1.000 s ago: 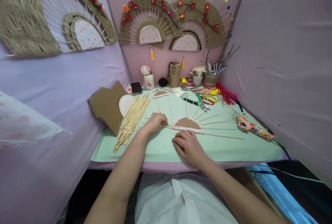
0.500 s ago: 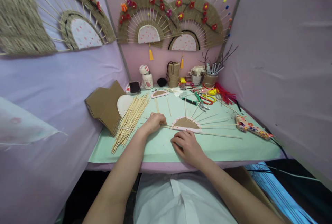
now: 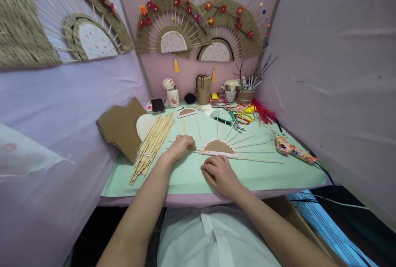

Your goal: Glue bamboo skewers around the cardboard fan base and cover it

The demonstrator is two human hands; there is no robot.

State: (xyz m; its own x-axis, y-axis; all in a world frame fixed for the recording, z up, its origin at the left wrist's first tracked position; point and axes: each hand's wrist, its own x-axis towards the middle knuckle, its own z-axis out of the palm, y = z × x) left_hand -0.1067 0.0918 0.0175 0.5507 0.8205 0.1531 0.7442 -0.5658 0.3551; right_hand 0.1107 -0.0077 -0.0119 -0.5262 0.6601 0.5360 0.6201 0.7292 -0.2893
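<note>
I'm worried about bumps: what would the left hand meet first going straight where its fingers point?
Beyond the sticks at its fingertips, the left hand would likely meet the cardboard half-circle; depth is unclear.

left hand (image 3: 183, 146) pinching thin pale wooden stick (image 3: 198, 151); right hand (image 3: 220, 173) between pink-trimmed brown cardboard half-disc (image 3: 219, 147) and front edge of pale-green tabletop (image 3: 185, 181)

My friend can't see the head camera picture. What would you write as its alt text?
A person's left hand touches thin sticks fanning from a half-round cardboard piece, while the right hand rests at its near edge. A bundle of sticks lies to the left; two flower-trimmed fans hang behind.
</note>
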